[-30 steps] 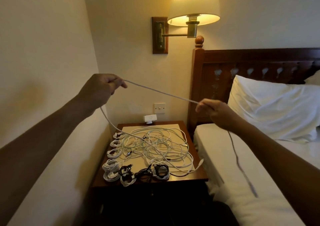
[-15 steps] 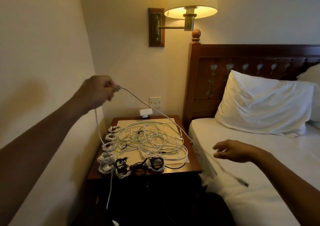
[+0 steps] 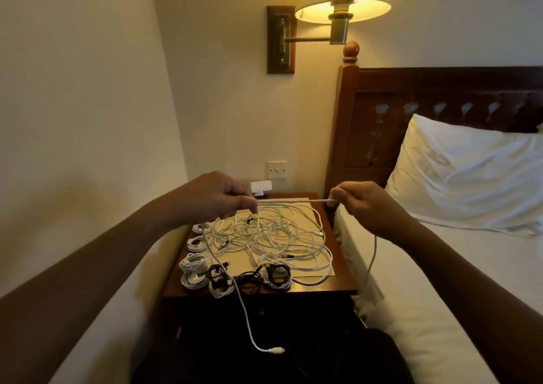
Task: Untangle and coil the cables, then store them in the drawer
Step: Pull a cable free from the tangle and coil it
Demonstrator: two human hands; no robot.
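Observation:
A white cable (image 3: 293, 200) is stretched level between my two hands above the nightstand (image 3: 338, 286). My left hand (image 3: 217, 197) pinches it at the left, and one end hangs down past the table's front edge to a white plug (image 3: 276, 350). My right hand (image 3: 358, 204) pinches it at the right, and the other end drops beside the bed. Below lies a loose tangle of white cables (image 3: 279, 233) on a cream mat. Several coiled white cables (image 3: 192, 263) and black cables (image 3: 249, 279) line the table's left and front edges. The drawer front is dark and hard to make out.
A bed (image 3: 440, 295) with white sheet and pillow (image 3: 470, 177) stands right of the nightstand, behind it a dark wooden headboard (image 3: 440, 95). A lit wall lamp (image 3: 340, 10) hangs above. A white adapter (image 3: 261, 186) sits at the table's back under a wall switch. A wall closes the left side.
My right hand rose from over the bed and took hold of the cable again. My left hand came down and inward, so a short length now runs level between both hands.

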